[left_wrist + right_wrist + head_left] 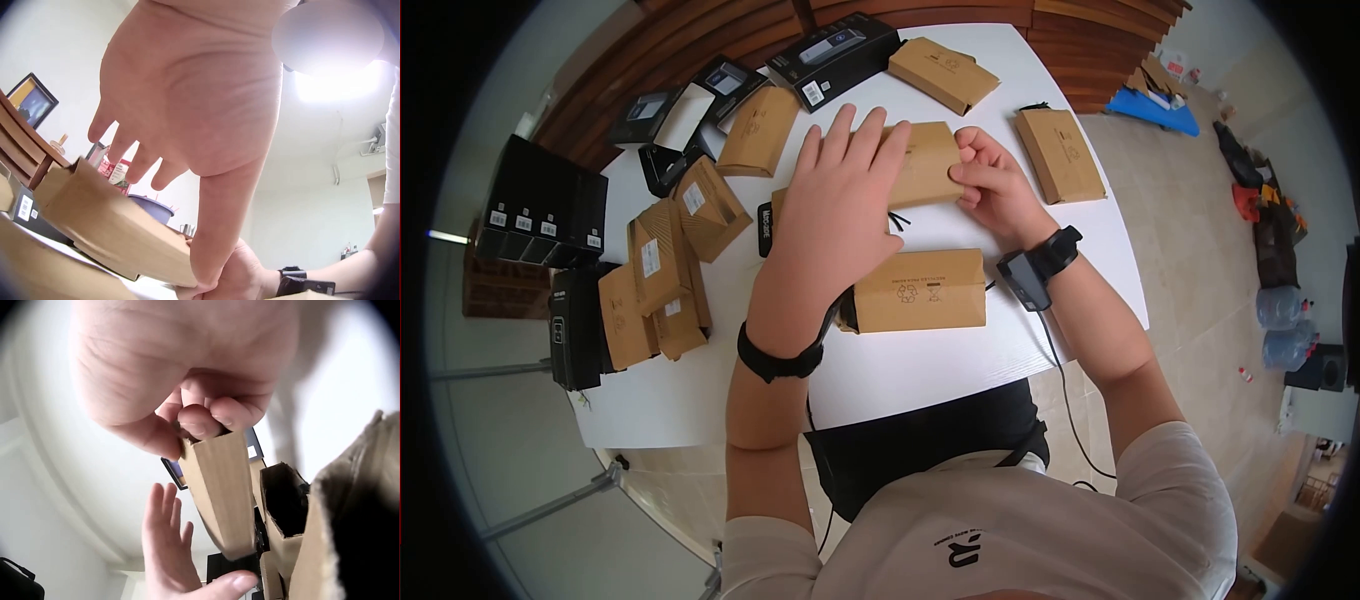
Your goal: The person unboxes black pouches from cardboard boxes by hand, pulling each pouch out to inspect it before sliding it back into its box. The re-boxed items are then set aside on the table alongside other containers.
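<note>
My right hand [1000,185] pinches the right end of a flat brown cardboard box [930,165], thumb on one face and curled fingers at the other. In the right wrist view the thumb and fingertips grip the end of this box [220,487]. My left hand [840,205] is spread over the box's left part in the head view, its fingers straight. The left wrist view shows its open palm [194,100] beside the tilted box. Nearer my body, a second brown box [940,292] with recycling marks lies on the white table [900,375], partly behind my left wrist.
At the right edge lies another brown box [1060,155]; one more [943,75] lies at the back. Black printed boxes [835,60] stand along the far side. Several brown boxes [665,260] and a black box stack [540,205] crowd the left. A cable [1060,380] trails from my right wrist.
</note>
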A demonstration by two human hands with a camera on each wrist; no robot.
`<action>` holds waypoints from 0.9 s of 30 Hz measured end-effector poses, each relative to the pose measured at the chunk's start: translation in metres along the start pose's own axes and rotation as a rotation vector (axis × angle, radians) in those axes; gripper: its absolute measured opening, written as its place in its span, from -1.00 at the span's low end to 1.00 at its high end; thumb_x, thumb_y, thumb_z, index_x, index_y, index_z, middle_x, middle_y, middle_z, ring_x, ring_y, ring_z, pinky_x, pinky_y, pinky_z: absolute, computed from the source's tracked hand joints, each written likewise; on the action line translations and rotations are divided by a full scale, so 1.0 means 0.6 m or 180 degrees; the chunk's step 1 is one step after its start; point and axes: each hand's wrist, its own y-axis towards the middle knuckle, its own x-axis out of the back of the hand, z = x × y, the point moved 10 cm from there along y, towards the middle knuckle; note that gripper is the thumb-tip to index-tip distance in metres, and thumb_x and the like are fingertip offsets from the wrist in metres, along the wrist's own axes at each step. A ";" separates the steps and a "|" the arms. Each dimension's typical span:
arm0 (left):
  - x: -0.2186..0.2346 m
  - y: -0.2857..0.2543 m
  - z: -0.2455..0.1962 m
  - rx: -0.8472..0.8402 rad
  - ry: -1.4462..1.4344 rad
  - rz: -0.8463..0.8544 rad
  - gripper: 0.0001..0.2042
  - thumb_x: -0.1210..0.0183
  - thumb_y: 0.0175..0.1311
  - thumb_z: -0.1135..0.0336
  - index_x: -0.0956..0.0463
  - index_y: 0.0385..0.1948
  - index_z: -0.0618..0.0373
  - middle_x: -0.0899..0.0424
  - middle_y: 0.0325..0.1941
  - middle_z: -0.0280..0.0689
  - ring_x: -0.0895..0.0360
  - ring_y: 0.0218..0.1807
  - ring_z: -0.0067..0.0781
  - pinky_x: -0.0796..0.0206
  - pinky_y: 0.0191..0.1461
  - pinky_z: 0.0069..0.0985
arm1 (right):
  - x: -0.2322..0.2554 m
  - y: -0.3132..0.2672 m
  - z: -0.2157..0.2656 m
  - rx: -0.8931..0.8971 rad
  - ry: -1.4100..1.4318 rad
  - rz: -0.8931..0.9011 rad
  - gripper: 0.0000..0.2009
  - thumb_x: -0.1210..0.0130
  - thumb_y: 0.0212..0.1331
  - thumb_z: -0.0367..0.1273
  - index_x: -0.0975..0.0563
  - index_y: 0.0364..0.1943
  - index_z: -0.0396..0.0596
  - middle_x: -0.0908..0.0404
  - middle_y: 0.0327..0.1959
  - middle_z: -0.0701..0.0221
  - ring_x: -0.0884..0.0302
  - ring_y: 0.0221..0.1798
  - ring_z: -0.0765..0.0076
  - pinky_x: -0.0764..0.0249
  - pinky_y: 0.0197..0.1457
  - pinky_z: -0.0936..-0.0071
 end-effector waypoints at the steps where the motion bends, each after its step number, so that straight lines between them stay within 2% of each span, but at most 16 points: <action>1: -0.013 -0.002 0.007 0.0058 0.0090 0.0053 -0.14 -0.51 -0.20 0.32 -0.31 0.30 0.16 -0.47 0.15 -0.12 -0.36 0.29 -0.04 -0.22 0.35 -0.20 | 0.000 0.000 -0.001 -0.0012 -0.0012 0.0004 -0.77 -0.11 0.19 -0.63 -0.44 -0.16 0.01 -0.44 -0.47 0.61 -0.25 -0.56 0.67 -0.17 -0.47 0.67; 3: -0.028 -0.008 0.017 0.0117 0.0171 0.0105 -0.13 -0.51 -0.20 0.32 -0.30 0.31 0.16 -0.49 0.13 -0.13 -0.40 0.26 -0.07 -0.22 0.35 -0.20 | -0.023 -0.004 -0.010 -0.0205 0.0132 0.0454 -0.74 -0.11 0.18 -0.62 -0.45 -0.11 0.01 -0.50 -0.41 0.59 -0.27 -0.55 0.66 -0.19 -0.44 0.69; 5: -0.059 -0.012 0.032 0.0448 -0.0143 0.0937 -0.12 -0.52 -0.20 0.29 -0.29 0.32 0.14 -0.52 0.07 -0.17 -0.47 0.17 -0.13 -0.26 0.31 -0.24 | -0.023 -0.004 -0.011 -0.0219 0.0025 0.0446 -0.77 -0.10 0.21 -0.61 -0.45 -0.12 0.00 -0.52 -0.38 0.57 -0.27 -0.55 0.65 -0.21 -0.43 0.68; 8: -0.067 -0.015 0.037 0.0519 -0.0092 0.1088 -0.13 -0.52 -0.19 0.26 -0.30 0.32 0.12 -0.55 0.02 -0.21 -0.51 0.10 -0.18 -0.30 0.26 -0.27 | -0.010 -0.002 -0.017 -0.0308 -0.0025 0.0313 -0.84 -0.06 0.27 -0.56 -0.46 -0.13 -0.03 -0.54 -0.36 0.53 -0.29 -0.54 0.63 -0.25 -0.41 0.66; 10: -0.060 -0.014 0.044 0.0591 -0.0163 0.1131 -0.14 -0.49 -0.18 0.29 -0.29 0.32 0.11 -0.54 0.03 -0.19 -0.48 0.13 -0.14 -0.31 0.26 -0.27 | -0.006 0.000 -0.022 -0.0390 0.0023 0.0197 -0.88 -0.04 0.29 -0.54 -0.47 -0.15 -0.06 -0.55 -0.35 0.51 -0.30 -0.54 0.62 -0.27 -0.40 0.65; 12: -0.056 -0.017 0.052 0.0665 -0.0233 0.1170 -0.15 -0.46 -0.17 0.32 -0.28 0.33 0.09 -0.53 0.05 -0.17 -0.46 0.15 -0.10 -0.32 0.27 -0.27 | 0.008 0.001 -0.020 -0.0403 -0.0395 -0.0200 -0.87 -0.02 0.35 -0.46 -0.53 -0.11 -0.15 -0.53 -0.43 0.51 -0.32 -0.55 0.63 -0.28 -0.42 0.67; 13: -0.048 -0.016 0.056 0.0657 -0.0234 0.1058 -0.15 -0.46 -0.18 0.32 -0.29 0.32 0.10 -0.53 0.05 -0.17 -0.46 0.15 -0.10 -0.32 0.26 -0.27 | 0.007 0.001 -0.020 -0.0404 -0.0397 -0.0197 -0.87 -0.02 0.35 -0.46 -0.53 -0.11 -0.15 -0.53 -0.43 0.51 -0.32 -0.55 0.63 -0.28 -0.42 0.67; 15: -0.036 -0.014 0.058 0.0652 -0.0223 0.0939 -0.16 -0.46 -0.18 0.33 -0.31 0.31 0.11 -0.53 0.04 -0.17 -0.46 0.15 -0.10 -0.32 0.25 -0.27 | 0.007 -0.003 -0.032 -0.0664 -0.1115 -0.0178 -0.80 -0.04 0.40 -0.37 -0.56 -0.04 -0.19 -0.50 -0.48 0.53 -0.26 -0.58 0.67 -0.25 -0.44 0.68; 18: -0.034 -0.016 0.053 0.0671 -0.0309 0.1011 -0.17 -0.46 -0.19 0.34 -0.33 0.30 0.10 -0.53 0.05 -0.17 -0.46 0.15 -0.10 -0.31 0.27 -0.27 | 0.000 -0.005 -0.036 -0.0750 -0.1382 -0.0043 -0.75 -0.08 0.40 -0.33 -0.56 0.00 -0.21 -0.47 -0.53 0.56 -0.25 -0.59 0.70 -0.24 -0.49 0.69; 21: -0.030 -0.020 0.045 0.0543 -0.0174 0.0914 -0.23 -0.46 -0.13 0.33 -0.38 0.27 0.09 -0.56 0.00 -0.22 -0.49 0.10 -0.20 -0.31 0.22 -0.33 | 0.010 -0.006 -0.042 -0.0881 -0.1491 -0.0063 -0.75 -0.09 0.38 -0.34 -0.55 0.03 -0.20 -0.45 -0.53 0.59 -0.26 -0.58 0.72 -0.23 -0.51 0.71; 24: -0.018 -0.018 0.033 0.0373 -0.0208 0.0763 -0.24 -0.45 -0.13 0.35 -0.39 0.27 0.10 -0.56 -0.01 -0.23 -0.49 0.09 -0.20 -0.30 0.23 -0.34 | 0.006 -0.004 -0.042 -0.0675 -0.1455 0.0066 -0.69 -0.14 0.34 -0.37 -0.52 0.11 -0.18 -0.45 -0.50 0.63 -0.28 -0.55 0.74 -0.26 -0.49 0.72; 26: -0.033 -0.019 0.031 0.0538 -0.0375 0.1106 -0.18 -0.44 -0.16 0.39 -0.33 0.32 0.08 -0.53 0.07 -0.19 -0.45 0.15 -0.13 -0.28 0.30 -0.31 | -0.002 -0.004 -0.037 -0.0543 -0.1551 0.0061 -0.64 -0.15 0.29 -0.40 -0.51 0.15 -0.17 -0.47 -0.49 0.64 -0.29 -0.53 0.76 -0.26 -0.46 0.73; 27: -0.033 -0.020 0.030 0.0535 -0.0373 0.1106 -0.18 -0.44 -0.16 0.39 -0.33 0.32 0.08 -0.53 0.07 -0.19 -0.45 0.15 -0.13 -0.28 0.30 -0.31 | -0.006 -0.004 -0.032 -0.0410 -0.1648 0.0055 -0.59 -0.17 0.25 -0.43 -0.49 0.20 -0.16 -0.49 -0.48 0.65 -0.31 -0.50 0.77 -0.27 -0.44 0.75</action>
